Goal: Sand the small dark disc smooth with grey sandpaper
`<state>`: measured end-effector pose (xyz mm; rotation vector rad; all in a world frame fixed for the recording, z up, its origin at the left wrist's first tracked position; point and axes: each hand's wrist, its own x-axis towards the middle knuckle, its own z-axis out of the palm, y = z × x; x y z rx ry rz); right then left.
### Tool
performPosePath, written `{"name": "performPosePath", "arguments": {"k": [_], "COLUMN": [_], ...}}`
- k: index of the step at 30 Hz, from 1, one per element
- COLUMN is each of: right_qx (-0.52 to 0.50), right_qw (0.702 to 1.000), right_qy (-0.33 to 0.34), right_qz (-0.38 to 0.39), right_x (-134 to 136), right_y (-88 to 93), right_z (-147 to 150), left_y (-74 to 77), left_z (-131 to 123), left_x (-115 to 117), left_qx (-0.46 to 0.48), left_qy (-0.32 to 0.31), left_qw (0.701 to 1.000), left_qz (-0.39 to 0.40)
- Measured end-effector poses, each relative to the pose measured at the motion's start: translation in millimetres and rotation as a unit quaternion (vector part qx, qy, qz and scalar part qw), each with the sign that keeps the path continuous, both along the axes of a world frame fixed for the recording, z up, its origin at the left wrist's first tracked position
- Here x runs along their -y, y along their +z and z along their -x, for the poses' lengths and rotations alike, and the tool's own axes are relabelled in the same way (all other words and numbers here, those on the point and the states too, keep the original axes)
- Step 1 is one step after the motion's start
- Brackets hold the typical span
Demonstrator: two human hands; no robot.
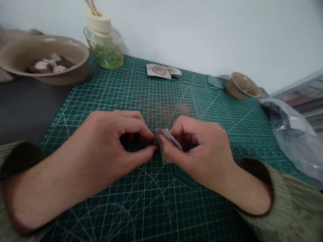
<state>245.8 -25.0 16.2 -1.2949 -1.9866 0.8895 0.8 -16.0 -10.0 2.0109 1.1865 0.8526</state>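
Just above the green cutting mat (121, 208), my two hands meet near the middle of the view. My left hand (111, 141) pinches a small dark piece (155, 142) between thumb and index finger; most of it is hidden by the fingertips. Folded grey sandpaper (166, 158) is gripped between the thumb and fingers of my right hand (204, 151). Its edge lies against the small piece. Brownish dust (183, 109) is smeared on the mat beyond my hands.
A large brown bowl (84, 72) with dark and pale chunks stands at left, beside a reed diffuser (107, 50). Worn sandpaper pieces (152, 71) lie by the wall. A small bowl (233, 89), a blue-grey scrap (215, 81) and a clear plastic bag (292, 131) are at right.
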Motion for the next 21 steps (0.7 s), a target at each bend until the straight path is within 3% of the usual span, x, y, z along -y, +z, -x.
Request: {"name": "performPosePath", "arguments": {"k": [15,21], "right_qx": [-0.012,-0.031], "right_qw": [1.000,0.999], "right_qy": [0.010,0.020], "right_qz": [0.018,0.032], "right_x": [-3.4,-4.3], "right_y": [0.8,-1.5], "right_z": [-0.5,1.1], "left_y": [6.1,-0.4], "left_z": [2.5,5.5], "left_x": [0.0,0.1], "left_qx": [-0.004,-0.009], "left_qy": [-0.007,-0.008], "left_qw": [1.000,1.000], "left_qz": [0.000,-0.001]}}
